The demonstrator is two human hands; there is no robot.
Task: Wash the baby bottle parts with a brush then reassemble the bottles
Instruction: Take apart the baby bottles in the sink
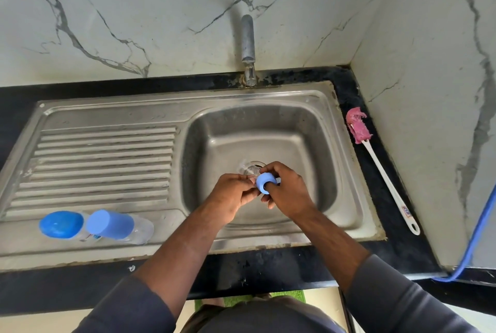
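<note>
Head view: left grip (pixel 233 194) and right grip (pixel 288 191) pinch the blue ring (pixel 264 183); the brush (pixel 381 171) lies beyond the right grip.

The one view comes from the person's head, at standing height, looking steeply down and forward over the sink (pixel 268 123) towards the marble back wall (pixel 134 10). Its wide lens bows the counter (pixel 268 273) edge. The tap (pixel 247 37) stands upper centre and the basin fills the middle. The left hand (pixel 233 193) and right hand (pixel 288 193) meet on a blue ring (pixel 264 182) near centre, close beneath the lens, forearms entering from below. The drainboard (pixel 102 161) reaches the left edge, a side wall (pixel 429 91) closes the right, and the person's torso (pixel 268 316) shows at the bottom.
</note>
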